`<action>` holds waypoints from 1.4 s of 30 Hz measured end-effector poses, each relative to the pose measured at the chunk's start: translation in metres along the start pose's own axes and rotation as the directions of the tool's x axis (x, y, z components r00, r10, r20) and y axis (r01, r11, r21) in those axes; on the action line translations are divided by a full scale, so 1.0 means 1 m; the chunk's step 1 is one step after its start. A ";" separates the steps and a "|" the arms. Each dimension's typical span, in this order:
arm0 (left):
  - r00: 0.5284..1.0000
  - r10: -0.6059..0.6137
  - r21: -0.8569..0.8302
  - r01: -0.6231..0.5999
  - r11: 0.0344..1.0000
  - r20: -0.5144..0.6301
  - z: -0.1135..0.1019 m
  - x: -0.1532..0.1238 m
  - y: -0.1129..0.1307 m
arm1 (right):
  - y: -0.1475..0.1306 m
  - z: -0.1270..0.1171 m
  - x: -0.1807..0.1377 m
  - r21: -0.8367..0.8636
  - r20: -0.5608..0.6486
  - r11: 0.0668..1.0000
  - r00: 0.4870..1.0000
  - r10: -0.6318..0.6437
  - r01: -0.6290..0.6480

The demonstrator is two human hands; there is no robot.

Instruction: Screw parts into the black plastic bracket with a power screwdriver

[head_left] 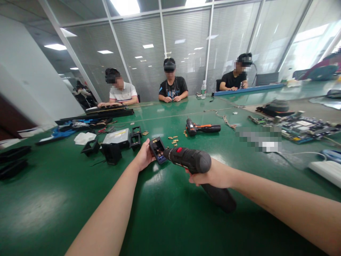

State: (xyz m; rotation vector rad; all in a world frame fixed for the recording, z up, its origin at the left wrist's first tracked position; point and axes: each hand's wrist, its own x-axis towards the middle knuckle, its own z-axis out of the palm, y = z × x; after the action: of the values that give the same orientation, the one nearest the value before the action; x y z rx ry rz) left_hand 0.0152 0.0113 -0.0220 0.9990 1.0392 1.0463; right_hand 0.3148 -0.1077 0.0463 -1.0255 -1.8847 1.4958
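Note:
My left hand (pixel 144 156) is closed on the left side of a small black rectangular housing (pixel 160 160), holding it tilted with its open face turned up. Small metal parts and something bluish show inside the housing. In my right hand (pixel 210 175) is a black cordless screwdriver (pixel 186 159) with a red switch, gripped by its handle. Its nose reaches the housing's right edge; whether the tip touches a screw inside is hidden. Several small brass-coloured pieces (pixel 175 141) lie on the green table just beyond the housing.
A second cordless screwdriver (pixel 204 128), black and orange, lies beyond my hands. To the left are black frames (pixel 112 153) and a silver drive box (pixel 117 137). Circuit boards (pixel 301 126) and cables lie at right. Three people sit across the green table (pixel 80 206), near a bottle (pixel 204 89).

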 end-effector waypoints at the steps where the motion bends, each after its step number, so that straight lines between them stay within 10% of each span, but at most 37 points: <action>1: 1.000 0.004 -0.002 -0.004 1.000 0.005 0.000 0.000 0.000 | 0.001 0.000 0.000 0.001 0.000 1.000 1.000 -0.002 0.002; 42: 0.999 -0.045 -0.012 0.045 0.999 -0.002 -0.007 0.000 -0.001 | 0.012 0.013 0.005 0.275 0.332 0.922 0.927 0.174 -0.272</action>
State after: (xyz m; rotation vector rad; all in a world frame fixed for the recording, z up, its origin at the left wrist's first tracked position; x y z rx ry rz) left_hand 0.0081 0.0119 -0.0242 0.9609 1.0522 1.0154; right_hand 0.3051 -0.1099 0.0309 -0.9259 -1.6779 2.1163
